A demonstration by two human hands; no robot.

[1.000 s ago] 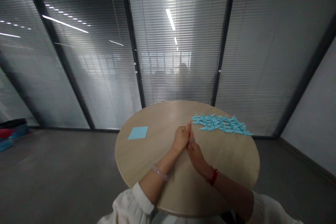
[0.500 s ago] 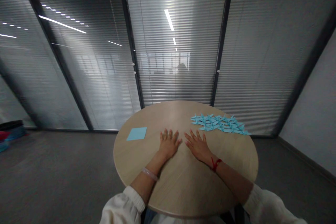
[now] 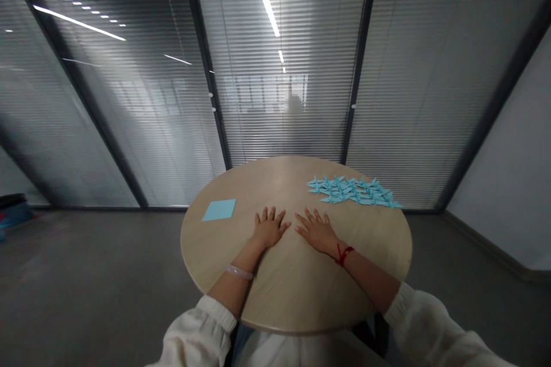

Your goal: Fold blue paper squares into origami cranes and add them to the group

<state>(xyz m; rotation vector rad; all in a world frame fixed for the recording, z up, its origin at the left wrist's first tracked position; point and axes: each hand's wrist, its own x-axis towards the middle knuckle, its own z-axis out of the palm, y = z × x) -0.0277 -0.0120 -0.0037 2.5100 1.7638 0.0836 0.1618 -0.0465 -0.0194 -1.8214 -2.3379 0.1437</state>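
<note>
Both my hands lie palm down on a round wooden table (image 3: 293, 287), fingers spread and nothing in them. My left hand (image 3: 270, 228) rests just left of the middle, a pale bangle (image 3: 239, 272) on its wrist. To the left of it lies a flat light-blue sheet of paper (image 3: 219, 210), not touched. My right hand (image 3: 317, 233) is a short gap away, with a red cord bracelet (image 3: 344, 253) at the wrist. Beyond it, towards the back right edge, spreads a cluster of several blue folded paper cranes (image 3: 353, 190), apart from my fingers.
A glass partition with blinds (image 3: 288, 126) and dark frames stands right behind the table. Grey floor (image 3: 107, 275) surrounds it, and a white wall (image 3: 512, 183) rises at the right. A dark blue container (image 3: 16, 211) sits on the floor far left.
The camera view has shifted slightly, so the table appears a little higher and further left. Both hands stay flat on the table; the paper and cranes have not moved on it.
</note>
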